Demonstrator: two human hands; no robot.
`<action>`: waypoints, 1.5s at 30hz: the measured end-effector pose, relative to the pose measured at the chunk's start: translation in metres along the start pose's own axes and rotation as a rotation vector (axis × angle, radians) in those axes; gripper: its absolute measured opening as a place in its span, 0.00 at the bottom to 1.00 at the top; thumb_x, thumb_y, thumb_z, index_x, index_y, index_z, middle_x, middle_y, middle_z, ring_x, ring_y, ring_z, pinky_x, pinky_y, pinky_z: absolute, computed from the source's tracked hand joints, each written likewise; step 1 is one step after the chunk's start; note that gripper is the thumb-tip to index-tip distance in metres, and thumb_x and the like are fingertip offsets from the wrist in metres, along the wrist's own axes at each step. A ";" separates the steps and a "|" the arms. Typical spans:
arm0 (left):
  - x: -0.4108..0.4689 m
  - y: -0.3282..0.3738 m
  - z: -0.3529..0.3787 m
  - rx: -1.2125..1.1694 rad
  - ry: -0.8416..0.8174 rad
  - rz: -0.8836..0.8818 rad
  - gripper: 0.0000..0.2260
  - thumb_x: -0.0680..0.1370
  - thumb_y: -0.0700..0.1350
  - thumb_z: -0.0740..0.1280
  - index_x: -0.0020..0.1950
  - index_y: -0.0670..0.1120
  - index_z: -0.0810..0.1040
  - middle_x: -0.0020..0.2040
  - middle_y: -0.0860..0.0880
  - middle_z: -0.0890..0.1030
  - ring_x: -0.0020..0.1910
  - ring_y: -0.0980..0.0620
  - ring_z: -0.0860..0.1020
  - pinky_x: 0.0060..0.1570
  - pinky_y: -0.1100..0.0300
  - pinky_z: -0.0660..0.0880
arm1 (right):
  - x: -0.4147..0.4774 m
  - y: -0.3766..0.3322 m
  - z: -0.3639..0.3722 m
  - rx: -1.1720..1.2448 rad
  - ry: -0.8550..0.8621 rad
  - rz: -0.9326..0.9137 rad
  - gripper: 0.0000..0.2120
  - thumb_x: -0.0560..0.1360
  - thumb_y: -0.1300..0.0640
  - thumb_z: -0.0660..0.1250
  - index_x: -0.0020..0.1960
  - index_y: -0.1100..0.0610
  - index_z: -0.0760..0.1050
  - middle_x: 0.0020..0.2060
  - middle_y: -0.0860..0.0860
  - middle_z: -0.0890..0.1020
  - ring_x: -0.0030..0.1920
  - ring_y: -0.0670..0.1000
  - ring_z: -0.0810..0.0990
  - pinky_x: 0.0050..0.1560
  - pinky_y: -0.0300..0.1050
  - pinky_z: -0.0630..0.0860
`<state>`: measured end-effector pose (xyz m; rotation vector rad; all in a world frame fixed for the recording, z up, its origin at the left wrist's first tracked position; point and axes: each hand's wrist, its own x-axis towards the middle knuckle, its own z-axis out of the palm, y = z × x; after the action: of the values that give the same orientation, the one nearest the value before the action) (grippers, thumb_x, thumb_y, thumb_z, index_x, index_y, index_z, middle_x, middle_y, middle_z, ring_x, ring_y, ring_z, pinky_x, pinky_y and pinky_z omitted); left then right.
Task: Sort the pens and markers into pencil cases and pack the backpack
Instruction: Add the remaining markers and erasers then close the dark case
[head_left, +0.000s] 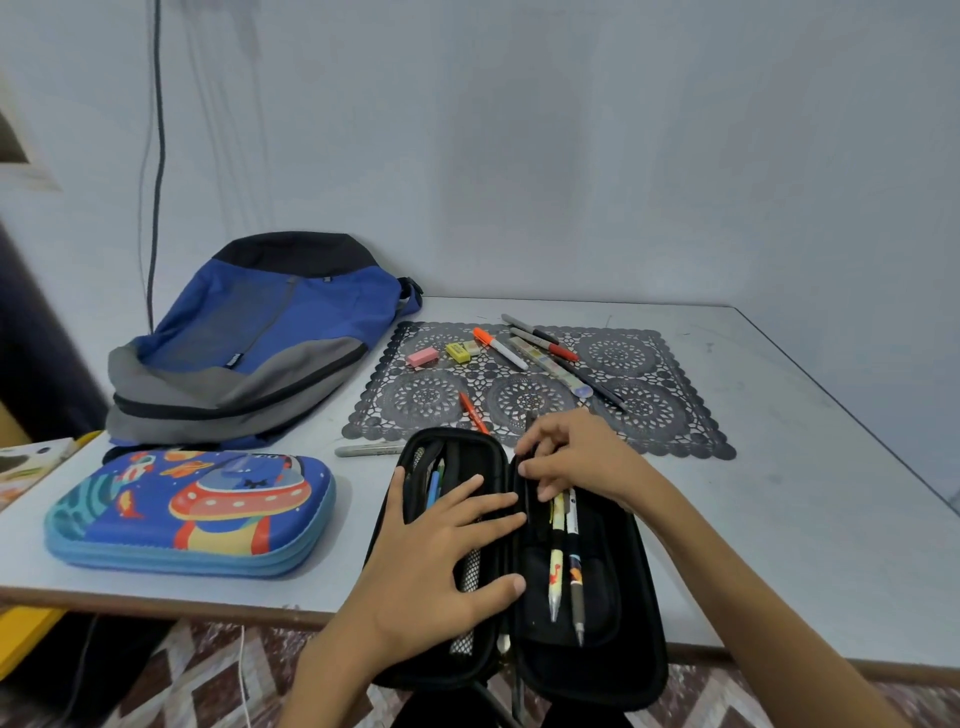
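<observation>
An open black pencil case (613, 670) lies at the table's front edge. My left hand (441, 561) presses flat on its left half, over several pens. My right hand (576, 457) has its fingers curled at the top of the right half, pinching a dark pen against the case's middle spine. Two patterned pens (563, 561) lie in the right half. A closed blue space-print pencil case (192, 514) sits to the left. The blue and grey backpack (249, 343) lies behind it. Several markers (524, 345) and erasers (441, 354) rest on the black lace mat (675, 415).
A grey marker (363, 450) lies on the table just above the black case, and an orange pen (474, 413) on the mat's front part. A book (26, 467) sits at the far left edge. A dark cable hangs down the wall behind the backpack.
</observation>
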<state>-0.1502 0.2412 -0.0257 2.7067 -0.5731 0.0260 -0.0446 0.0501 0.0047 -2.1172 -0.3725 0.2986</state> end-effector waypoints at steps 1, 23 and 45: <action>0.000 0.000 0.000 0.001 0.000 0.000 0.30 0.71 0.73 0.49 0.71 0.70 0.63 0.71 0.77 0.55 0.72 0.74 0.40 0.70 0.41 0.27 | 0.000 0.000 0.000 -0.082 0.002 -0.026 0.06 0.72 0.65 0.72 0.48 0.61 0.80 0.34 0.59 0.82 0.31 0.54 0.82 0.35 0.43 0.81; 0.000 -0.002 0.001 -0.012 0.009 0.001 0.30 0.70 0.74 0.49 0.71 0.69 0.64 0.71 0.77 0.56 0.72 0.75 0.40 0.70 0.42 0.26 | 0.008 -0.002 -0.008 -0.279 0.080 -0.134 0.03 0.74 0.59 0.71 0.47 0.57 0.82 0.34 0.54 0.84 0.29 0.45 0.79 0.40 0.41 0.78; 0.002 0.000 0.002 -0.030 0.033 0.001 0.33 0.68 0.74 0.49 0.71 0.68 0.66 0.72 0.73 0.59 0.74 0.72 0.45 0.71 0.45 0.26 | 0.011 -0.006 0.008 -0.247 0.071 0.012 0.08 0.73 0.60 0.72 0.50 0.60 0.77 0.29 0.54 0.81 0.22 0.45 0.76 0.28 0.40 0.74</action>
<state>-0.1485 0.2403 -0.0272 2.6720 -0.5604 0.0613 -0.0385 0.0632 0.0043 -2.3658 -0.3708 0.1918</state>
